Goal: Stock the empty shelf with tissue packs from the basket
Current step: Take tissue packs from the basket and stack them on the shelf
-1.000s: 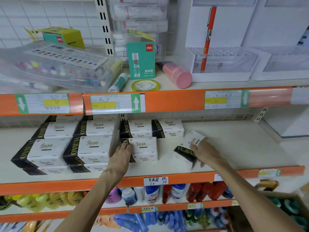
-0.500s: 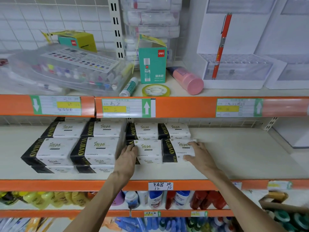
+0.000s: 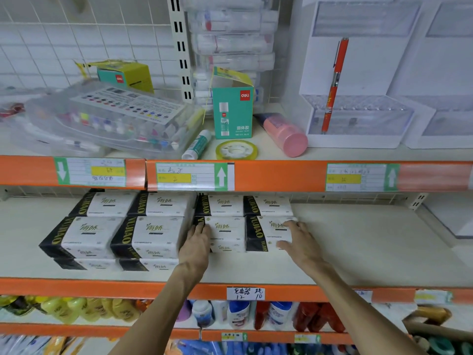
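Head view: my left grip (image 3: 195,248) is released. Its fingers are straight and close together, lying flat against the black left end of the middle tissue pack (image 3: 226,234) at the centre of the frame. My right grip (image 3: 300,243) is released too and spread wide. Its fingertips (image 3: 290,223) rest on the top right edge of the right-hand tissue pack (image 3: 266,235), and the thumb touches that pack's front face low down. Neither grip curls round anything.

The two packs lie side by side, touching, on the middle shelf (image 3: 371,252), just in front of the back-row packs (image 3: 243,204). Left of centre, the stacked packs (image 3: 84,235) sit two high.

On the shelf above, in the upper middle of the frame, a green box (image 3: 233,111) stands upright. A tape roll (image 3: 236,149) and a pink bottle (image 3: 286,134) lie beside it.
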Motion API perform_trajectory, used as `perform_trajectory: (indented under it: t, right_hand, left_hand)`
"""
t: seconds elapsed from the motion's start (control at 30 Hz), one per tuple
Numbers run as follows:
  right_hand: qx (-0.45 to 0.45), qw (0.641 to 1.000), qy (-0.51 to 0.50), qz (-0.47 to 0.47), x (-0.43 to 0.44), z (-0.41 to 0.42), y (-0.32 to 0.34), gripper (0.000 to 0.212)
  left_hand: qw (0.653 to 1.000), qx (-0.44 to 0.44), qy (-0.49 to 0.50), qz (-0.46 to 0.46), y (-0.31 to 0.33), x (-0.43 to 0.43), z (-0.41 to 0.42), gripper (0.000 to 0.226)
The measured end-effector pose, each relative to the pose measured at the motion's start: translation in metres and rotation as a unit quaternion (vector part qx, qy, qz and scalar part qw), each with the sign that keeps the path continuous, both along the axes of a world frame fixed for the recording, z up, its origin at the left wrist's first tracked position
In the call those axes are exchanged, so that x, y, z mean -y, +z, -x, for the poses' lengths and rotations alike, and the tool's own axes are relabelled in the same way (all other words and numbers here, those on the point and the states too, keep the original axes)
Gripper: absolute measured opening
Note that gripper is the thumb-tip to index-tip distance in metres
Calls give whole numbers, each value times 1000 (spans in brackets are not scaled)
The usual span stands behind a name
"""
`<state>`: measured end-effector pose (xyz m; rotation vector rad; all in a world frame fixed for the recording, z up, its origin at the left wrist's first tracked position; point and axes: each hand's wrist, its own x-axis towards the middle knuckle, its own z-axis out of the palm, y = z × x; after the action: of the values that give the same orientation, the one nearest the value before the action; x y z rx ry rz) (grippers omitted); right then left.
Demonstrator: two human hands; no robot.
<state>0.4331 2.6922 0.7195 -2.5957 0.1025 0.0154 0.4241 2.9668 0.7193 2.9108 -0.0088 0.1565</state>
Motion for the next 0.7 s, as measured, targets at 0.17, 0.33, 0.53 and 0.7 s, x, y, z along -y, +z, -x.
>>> perform_trajectory:
  t: [0.17, 0.33, 0.53, 0.7]
  right_hand:
    - [0, 1000, 9, -8, 3, -1, -5, 60]
    - [147, 988, -39, 22, 1, 16, -5, 58]
    - [298, 951, 47, -67, -86, 78, -6, 39]
    - [335, 918, 191, -94, -173, 114, -19, 32]
  left_hand:
    - [996, -64, -19, 62, 7, -3, -1, 67]
    - [988, 64, -97, 106, 14, 7, 63, 69]
    - [969, 106, -193, 111, -7, -32, 144, 33]
    - [978, 123, -97, 140, -25, -111, 182, 25]
